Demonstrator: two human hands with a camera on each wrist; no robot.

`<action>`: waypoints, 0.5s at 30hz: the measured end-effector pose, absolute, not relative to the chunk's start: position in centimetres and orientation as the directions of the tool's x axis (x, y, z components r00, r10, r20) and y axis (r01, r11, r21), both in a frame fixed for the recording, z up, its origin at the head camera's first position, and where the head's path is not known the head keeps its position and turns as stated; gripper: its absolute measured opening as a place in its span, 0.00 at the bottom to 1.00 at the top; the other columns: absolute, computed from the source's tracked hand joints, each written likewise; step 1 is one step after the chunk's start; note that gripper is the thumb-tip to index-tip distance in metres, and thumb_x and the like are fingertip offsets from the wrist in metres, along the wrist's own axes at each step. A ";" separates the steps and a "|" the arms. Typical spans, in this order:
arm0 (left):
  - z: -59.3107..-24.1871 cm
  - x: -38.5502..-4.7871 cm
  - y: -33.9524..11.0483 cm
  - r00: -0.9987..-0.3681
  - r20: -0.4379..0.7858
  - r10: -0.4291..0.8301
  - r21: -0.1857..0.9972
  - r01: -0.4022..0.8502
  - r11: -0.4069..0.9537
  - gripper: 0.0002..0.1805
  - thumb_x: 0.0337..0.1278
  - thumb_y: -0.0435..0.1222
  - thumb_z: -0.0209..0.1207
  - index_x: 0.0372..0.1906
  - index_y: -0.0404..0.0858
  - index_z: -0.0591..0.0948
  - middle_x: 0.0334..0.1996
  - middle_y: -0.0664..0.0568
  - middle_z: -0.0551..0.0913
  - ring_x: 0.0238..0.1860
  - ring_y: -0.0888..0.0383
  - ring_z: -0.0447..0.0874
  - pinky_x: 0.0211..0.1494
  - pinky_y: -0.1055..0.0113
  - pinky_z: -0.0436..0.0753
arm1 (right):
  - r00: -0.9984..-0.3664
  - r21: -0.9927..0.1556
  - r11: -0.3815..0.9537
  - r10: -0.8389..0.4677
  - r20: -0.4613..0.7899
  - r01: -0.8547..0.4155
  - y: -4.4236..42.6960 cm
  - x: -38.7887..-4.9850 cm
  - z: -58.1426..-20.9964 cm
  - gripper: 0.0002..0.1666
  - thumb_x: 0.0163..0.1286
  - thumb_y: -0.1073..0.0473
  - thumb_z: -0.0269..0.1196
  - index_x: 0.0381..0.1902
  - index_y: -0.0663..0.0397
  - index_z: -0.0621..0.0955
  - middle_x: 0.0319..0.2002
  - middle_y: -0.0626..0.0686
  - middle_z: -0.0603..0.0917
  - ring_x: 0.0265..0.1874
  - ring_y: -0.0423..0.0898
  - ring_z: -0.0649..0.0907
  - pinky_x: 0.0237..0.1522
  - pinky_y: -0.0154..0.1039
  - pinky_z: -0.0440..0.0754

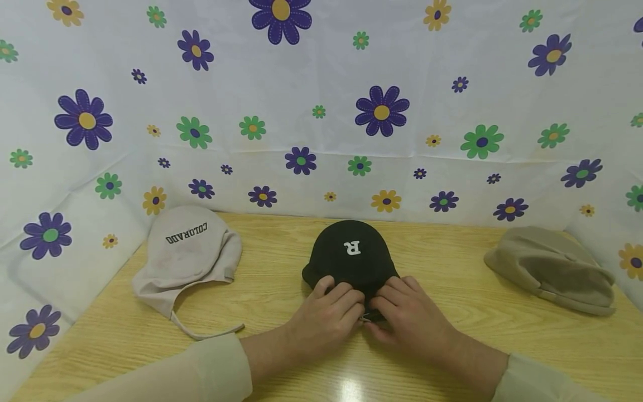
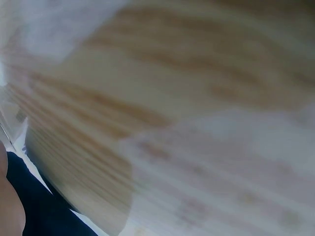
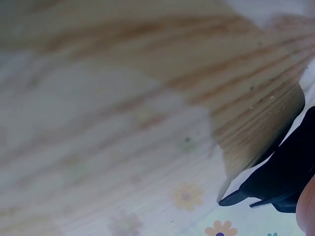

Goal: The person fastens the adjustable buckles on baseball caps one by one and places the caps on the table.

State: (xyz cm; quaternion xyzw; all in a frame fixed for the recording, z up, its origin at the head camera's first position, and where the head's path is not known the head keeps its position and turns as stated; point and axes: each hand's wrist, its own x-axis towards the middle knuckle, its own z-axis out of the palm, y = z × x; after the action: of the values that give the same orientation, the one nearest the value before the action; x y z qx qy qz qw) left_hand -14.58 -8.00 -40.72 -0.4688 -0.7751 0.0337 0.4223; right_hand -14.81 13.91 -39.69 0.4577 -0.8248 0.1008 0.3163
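A black cap [image 1: 351, 240] with a white letter R stands at the middle of the wooden table. My left hand [image 1: 326, 312] grips its near edge from the left, fingers curled over the fabric. From the other side, my right hand [image 1: 409, 312] pinches the same near edge, close to a small metal buckle [image 1: 365, 319] and a dark strap between the hands. Both fingertips are partly hidden. Dark cap fabric [image 2: 44, 206] fills the lower left corner in the left wrist view. A strap end [image 3: 234, 198] sticks out from the cap in the right wrist view.
At the left lies a pale grey cap [image 1: 188, 251] marked COLORADO, its strap [image 1: 206, 336] trailing across the table [image 1: 271, 268]. A khaki flat cap [image 1: 547, 271] sits at the right. Flower-printed white cloth [image 1: 321, 134] hangs behind and along both sides.
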 end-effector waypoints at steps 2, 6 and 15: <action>-40.7 -14.6 -8.0 -0.201 0.626 0.753 -0.449 0.697 0.559 0.09 0.67 0.42 0.55 0.35 0.43 0.81 0.41 0.56 0.82 0.42 0.58 0.77 0.51 0.57 0.68 | -0.387 0.122 0.562 -0.695 0.606 -0.818 14.0 -14.9 -39.7 0.18 0.49 0.49 0.77 0.33 0.50 0.82 0.33 0.44 0.82 0.39 0.44 0.77 0.40 0.41 0.71; -40.7 -14.6 -8.0 -0.186 0.641 0.745 -0.448 0.697 0.560 0.08 0.65 0.43 0.57 0.36 0.43 0.81 0.40 0.56 0.83 0.41 0.58 0.78 0.50 0.58 0.68 | -0.391 0.119 0.558 -0.702 0.595 -0.821 14.0 -14.9 -39.8 0.18 0.49 0.50 0.77 0.32 0.50 0.82 0.33 0.45 0.83 0.39 0.44 0.78 0.41 0.41 0.71; -40.6 -14.6 -8.0 -0.163 0.659 0.734 -0.450 0.696 0.559 0.09 0.60 0.44 0.62 0.37 0.43 0.83 0.38 0.58 0.83 0.39 0.59 0.79 0.49 0.61 0.70 | -0.399 0.126 0.560 -0.712 0.578 -0.819 14.0 -14.9 -39.7 0.17 0.51 0.50 0.76 0.32 0.51 0.82 0.33 0.44 0.82 0.38 0.44 0.77 0.40 0.40 0.71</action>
State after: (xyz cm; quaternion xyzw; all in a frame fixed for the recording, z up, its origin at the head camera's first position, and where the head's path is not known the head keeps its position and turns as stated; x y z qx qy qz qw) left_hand -14.63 -8.00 -40.62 -0.4691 -0.7624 0.0213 0.4454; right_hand -14.86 14.01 -39.72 0.4602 -0.8315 0.0893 0.2979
